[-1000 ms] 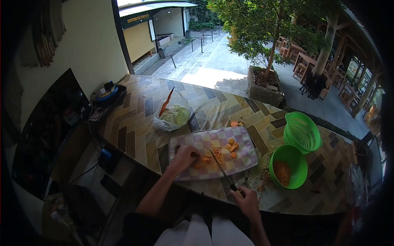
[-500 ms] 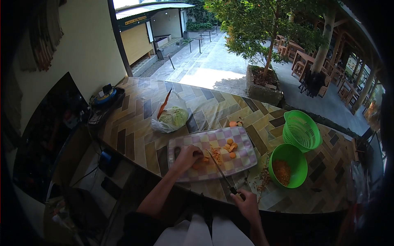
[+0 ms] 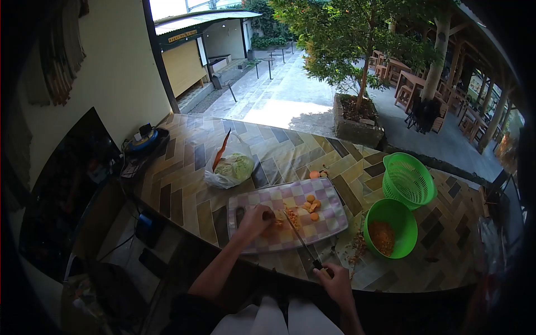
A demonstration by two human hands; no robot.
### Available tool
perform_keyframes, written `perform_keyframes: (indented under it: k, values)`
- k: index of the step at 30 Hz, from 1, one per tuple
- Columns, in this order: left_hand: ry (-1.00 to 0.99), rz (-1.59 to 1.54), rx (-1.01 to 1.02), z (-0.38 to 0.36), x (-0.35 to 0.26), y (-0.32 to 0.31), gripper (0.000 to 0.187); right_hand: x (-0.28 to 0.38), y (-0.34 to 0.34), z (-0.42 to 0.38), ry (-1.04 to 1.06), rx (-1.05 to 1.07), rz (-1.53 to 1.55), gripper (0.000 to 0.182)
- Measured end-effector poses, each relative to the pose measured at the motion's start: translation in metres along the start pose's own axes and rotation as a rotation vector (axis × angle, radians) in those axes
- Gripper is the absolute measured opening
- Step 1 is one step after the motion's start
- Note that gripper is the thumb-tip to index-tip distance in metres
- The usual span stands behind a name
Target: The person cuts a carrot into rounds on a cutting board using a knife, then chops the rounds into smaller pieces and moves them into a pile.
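Observation:
A checked pink-and-cream cutting board lies on the tiled table in front of me. My left hand rests on its left half, fingers curled down onto a carrot piece that they mostly hide. Chopped carrot bits lie just right of those fingertips, and thicker carrot chunks sit farther right on the board. My right hand, below the board's front edge, grips the handle of a knife. The blade slants up and left across the board, its tip by the chopped bits.
Right of the board stands a green bowl with chopped orange food inside, touching a green strainer basket. Scraps litter the table beside the bowl. Behind the board, a plastic bag holds cabbage and a carrot. Carrot ends lie nearby.
The camera view has tilted slightly, so the table sits a little lower. Both hands keep nearly the same places, and the knife still lies across the board.

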State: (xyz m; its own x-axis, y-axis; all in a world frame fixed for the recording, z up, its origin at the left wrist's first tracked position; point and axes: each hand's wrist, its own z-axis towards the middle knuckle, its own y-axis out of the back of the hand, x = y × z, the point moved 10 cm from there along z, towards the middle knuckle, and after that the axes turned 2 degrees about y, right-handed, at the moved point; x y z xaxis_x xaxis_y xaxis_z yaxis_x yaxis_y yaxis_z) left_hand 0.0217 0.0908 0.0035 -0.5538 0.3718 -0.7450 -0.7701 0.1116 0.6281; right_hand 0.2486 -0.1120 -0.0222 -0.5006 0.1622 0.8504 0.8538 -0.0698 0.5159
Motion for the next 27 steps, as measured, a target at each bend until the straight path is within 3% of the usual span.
perform_keyframes:
  k: [9, 18, 27]
  values:
    - [-0.086, 0.188, 0.056, 0.004, -0.02, -0.004, 0.016, -0.012, 0.001, -0.002, -0.013, -0.016, 0.029, 0.04]
    - [-0.206, 0.068, 0.214, 0.015, -0.03, -0.007, 0.015, 0.003, 0.009, -0.004, 0.004, -0.017, -0.04, 0.038]
    - [-0.139, 0.112, 0.249, 0.016, -0.03, -0.01, 0.017, 0.011, 0.013, -0.005, 0.006, -0.025, -0.027, 0.034]
